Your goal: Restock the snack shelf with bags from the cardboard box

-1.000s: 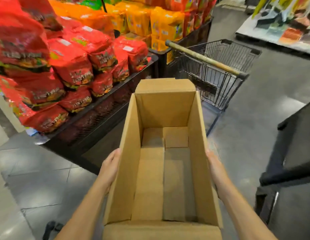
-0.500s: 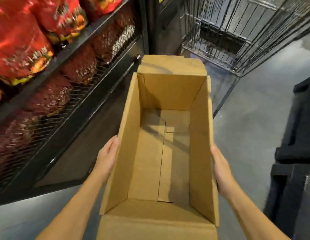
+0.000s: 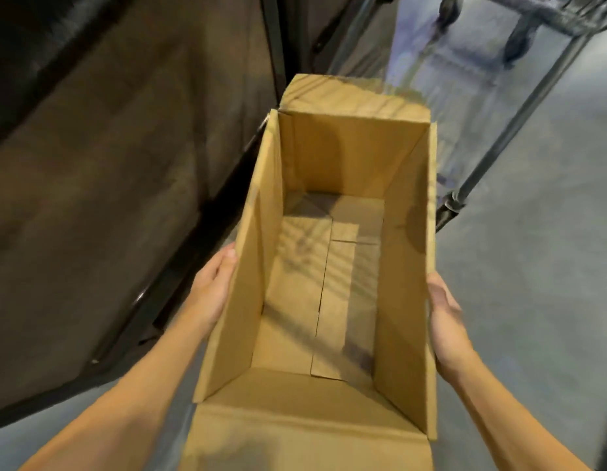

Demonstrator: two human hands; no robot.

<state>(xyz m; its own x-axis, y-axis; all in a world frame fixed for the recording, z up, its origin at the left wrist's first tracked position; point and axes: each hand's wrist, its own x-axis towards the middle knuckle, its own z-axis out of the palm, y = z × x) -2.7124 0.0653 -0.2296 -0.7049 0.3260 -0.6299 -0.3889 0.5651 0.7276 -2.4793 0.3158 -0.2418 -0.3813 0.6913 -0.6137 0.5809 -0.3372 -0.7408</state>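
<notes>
Lowered cardboard box point(image 3: 312, 300) sits pressed between both sides' fingers point(image 3: 439, 294).

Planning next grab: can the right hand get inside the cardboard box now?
Probably yes: the cardboard box is open on top, nothing shows inside, and the right hand is at its outer wall near the rim.

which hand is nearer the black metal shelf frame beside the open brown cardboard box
Left. The left hand presses the left wall of the open brown cardboard box, right beside the black metal shelf frame; the right hand is on the opposite wall, box between.
</notes>
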